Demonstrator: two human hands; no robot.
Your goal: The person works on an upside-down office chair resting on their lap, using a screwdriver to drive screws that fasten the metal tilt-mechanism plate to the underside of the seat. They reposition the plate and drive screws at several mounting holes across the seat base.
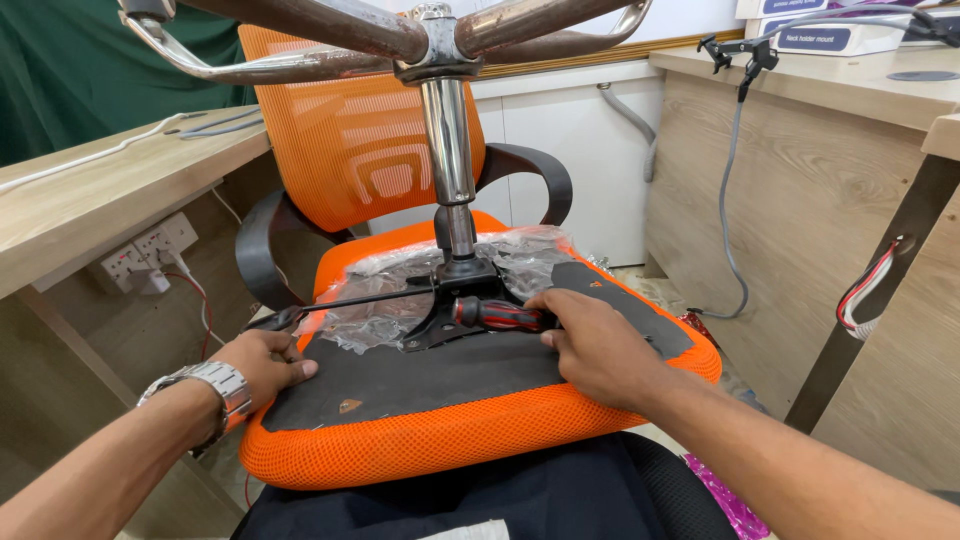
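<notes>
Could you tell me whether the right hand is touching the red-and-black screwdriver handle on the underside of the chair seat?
Touching. The head view shows the right hand with its fingers wrapped on the screwdriver handle, no gap between them, above the black seat underside.
</notes>
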